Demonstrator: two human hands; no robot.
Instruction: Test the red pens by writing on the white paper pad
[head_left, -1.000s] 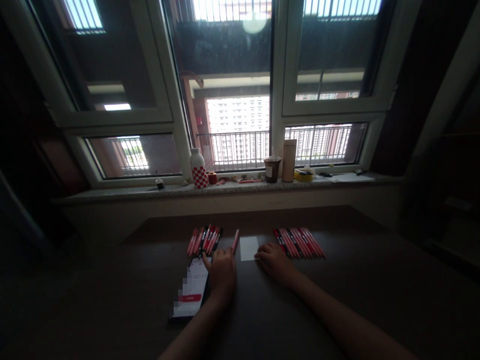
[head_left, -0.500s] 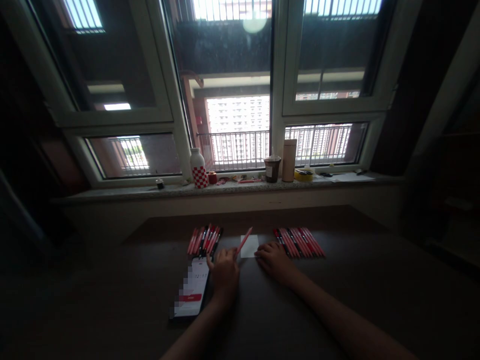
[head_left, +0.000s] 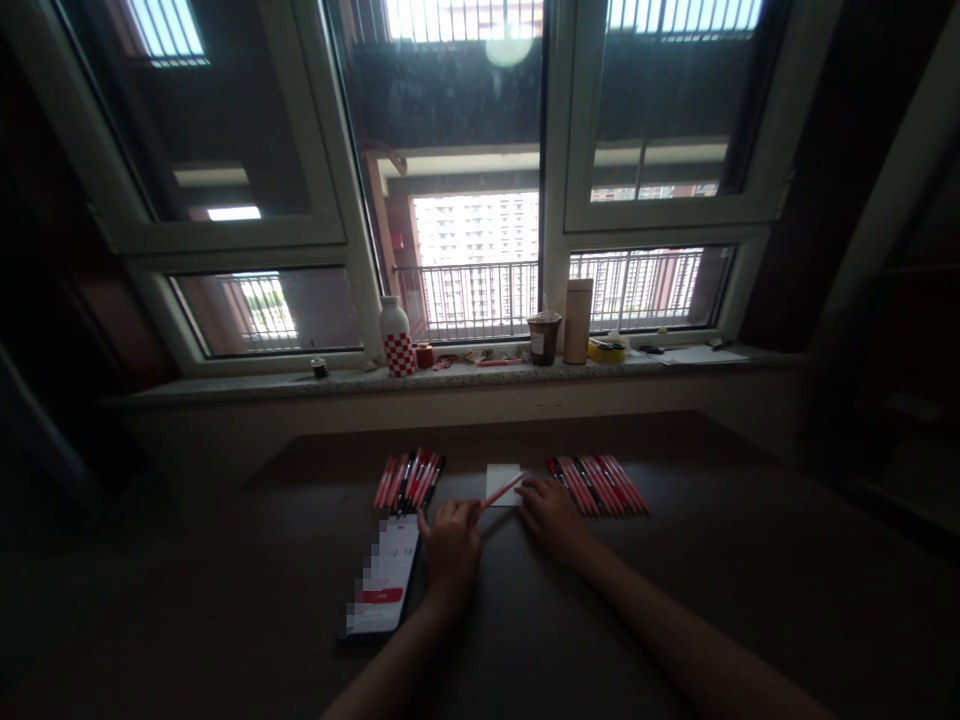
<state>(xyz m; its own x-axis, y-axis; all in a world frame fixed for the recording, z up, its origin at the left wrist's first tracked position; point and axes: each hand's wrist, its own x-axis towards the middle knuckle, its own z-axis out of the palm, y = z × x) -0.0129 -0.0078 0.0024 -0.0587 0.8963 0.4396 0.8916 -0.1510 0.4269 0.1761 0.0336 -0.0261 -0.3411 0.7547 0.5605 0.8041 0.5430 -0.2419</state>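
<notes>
My left hand [head_left: 452,548] is closed around a slim pink pen [head_left: 501,490], which slants up to the right over a small white square of paper [head_left: 495,475]. The pen's far end comes close to the fingers of my right hand [head_left: 553,517]. That hand rests on the table with its fingers stretched out toward the paper's right edge; whether the fingertips lie on the paper is hard to make out. Below and left of my left hand lies a phone [head_left: 386,575], its lit screen partly blurred out.
A row of pink, red and black pens [head_left: 409,480] lies left of the paper, and a similar row [head_left: 598,485] lies right of it on the dark table [head_left: 675,620]. Along the windowsill stand a checkered bottle [head_left: 397,340], a cup [head_left: 544,338] and a tan cylinder [head_left: 577,322].
The pen in my left hand has tipped down to the right, its far end nearing my right fingers. The paper has shifted slightly up and right, along with my right hand.
</notes>
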